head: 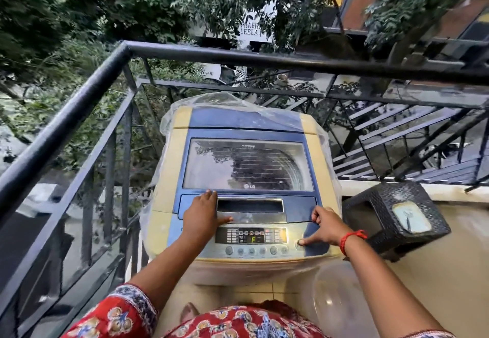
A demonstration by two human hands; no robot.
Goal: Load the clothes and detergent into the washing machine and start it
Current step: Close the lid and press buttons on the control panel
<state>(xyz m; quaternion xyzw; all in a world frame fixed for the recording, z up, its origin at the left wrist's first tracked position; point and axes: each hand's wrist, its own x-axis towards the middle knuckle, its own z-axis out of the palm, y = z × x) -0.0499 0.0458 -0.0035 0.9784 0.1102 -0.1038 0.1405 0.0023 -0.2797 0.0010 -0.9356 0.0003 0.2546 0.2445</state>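
Note:
A top-loading washing machine (174, 179) with cream sides and a blue top stands on a balcony, and its glass lid (247, 164) is down. The control panel (251, 236) is lit and shows an "F". My left hand (202, 214) lies flat, fingers spread, on the lid's front edge beside the lid handle recess (250, 205). My right hand (326, 228) is curled, and its thumb touches a round button (300, 242) at the panel's right end. No clothes or detergent are in sight.
A clear plastic cover (232, 101) is bunched behind and around the machine. A black woven stool (397, 213) stands to the right with a light packet on it. A clear plastic tub (336, 295) sits on the floor at lower right. Black metal railings (111, 73) close off the left and far sides.

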